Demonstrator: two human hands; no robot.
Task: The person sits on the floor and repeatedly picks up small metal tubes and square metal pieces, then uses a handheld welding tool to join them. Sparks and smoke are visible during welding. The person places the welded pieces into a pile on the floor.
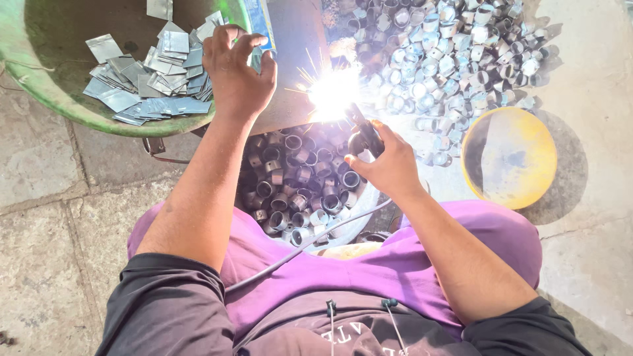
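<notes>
- Welding under way: right hand (389, 165) grips the torch (364, 135) at the arc (333, 92).
- Left hand (237, 69), fingers curled, steadies something unclear beside the plates (151, 76).
- Next likely calls for a steady torch.

yellow round lid (509, 157) on concrete floor (39, 264), heap of bright metal rings (455, 59) beside it

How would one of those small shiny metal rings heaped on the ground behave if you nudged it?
A small shiny metal ring looks like a short, stiff, hollow band, so it would probably roll if on its edge. It seems light for its size. Its smooth surface may slip between fingers.
</notes>
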